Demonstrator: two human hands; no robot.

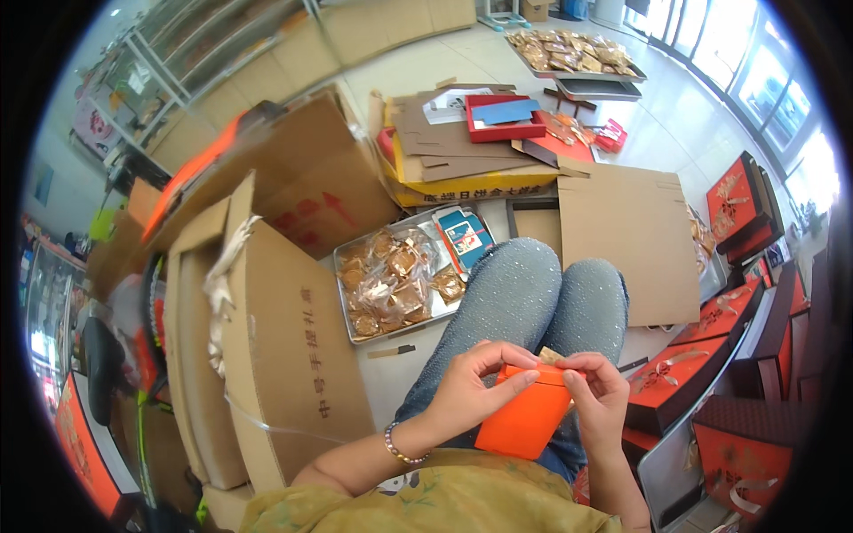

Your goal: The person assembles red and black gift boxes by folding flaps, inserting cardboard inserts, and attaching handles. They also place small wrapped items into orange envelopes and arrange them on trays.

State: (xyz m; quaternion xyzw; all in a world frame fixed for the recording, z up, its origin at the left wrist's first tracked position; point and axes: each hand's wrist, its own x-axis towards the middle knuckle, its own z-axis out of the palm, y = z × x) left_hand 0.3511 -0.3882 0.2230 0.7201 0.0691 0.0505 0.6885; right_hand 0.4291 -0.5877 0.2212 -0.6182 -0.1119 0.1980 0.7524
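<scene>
Above my lap, both hands hold a small bright orange box point(526, 425) by its upper edge. My left hand point(473, 384) is closed on its top left, with the thumb on the front face. At the top right corner, my right hand point(597, 389) pinches the edge between thumb and fingers. A small tan-gold piece point(549, 355) shows between the fingertips at the box's top; what it is I cannot make out. Beyond my left knee, a metal tray point(354, 338) holds several clear-wrapped brown pastries point(391, 275) and a blue printed packet point(464, 236).
A large open cardboard carton point(306, 355) stands at my left. Ahead lies a yellow carton point(444, 192) under cardboard sheets and a red tray point(505, 133). A cardboard panel point(626, 244) is beyond my knees. Red gift boxes point(680, 369) crowd the right; another pastry tray point(577, 53) is far back.
</scene>
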